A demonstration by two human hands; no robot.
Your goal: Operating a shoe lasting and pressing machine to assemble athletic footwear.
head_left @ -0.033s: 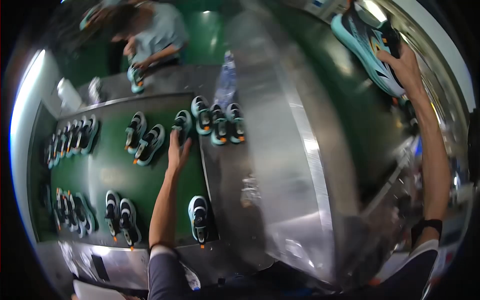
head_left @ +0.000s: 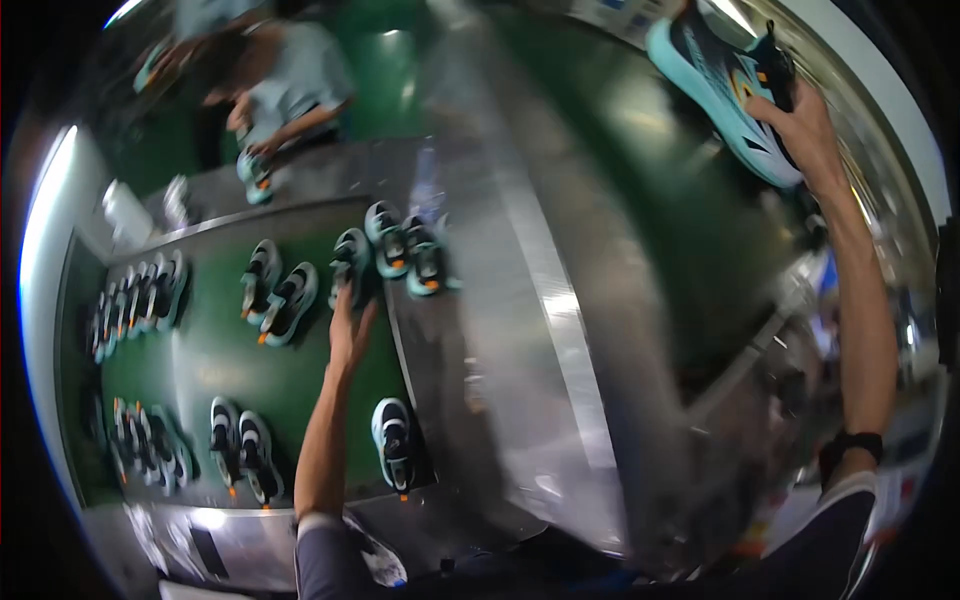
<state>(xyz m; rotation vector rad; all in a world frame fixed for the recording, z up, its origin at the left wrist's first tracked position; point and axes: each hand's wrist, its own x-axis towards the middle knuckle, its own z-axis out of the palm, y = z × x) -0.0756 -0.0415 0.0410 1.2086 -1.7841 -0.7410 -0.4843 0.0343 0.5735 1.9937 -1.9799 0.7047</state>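
Observation:
At the upper right, my right hand is closed around the heel end of a black sneaker with a pale turquoise sole, lifted with its side toward me. My left hand reaches over the green-topped table, thumb stretched apart from the fingers. Its fingertips are at the orange-tabbed heel end of another sneaker on the table's far right part; whether they press on it is hard to see. Right beside that one stand a sneaker and another sneaker on the metal edge.
More sneakers stand in pairs and rows on the green table; a single sneaker is near its front right corner. A metal barrier divides it from a dark green surface. Across the table a person handles a sneaker. A white bottle stands far left.
The view has shifted, so the table and barrier sit further left in the picture. Both hands keep nearly the same pose, the right one still holding its sneaker.

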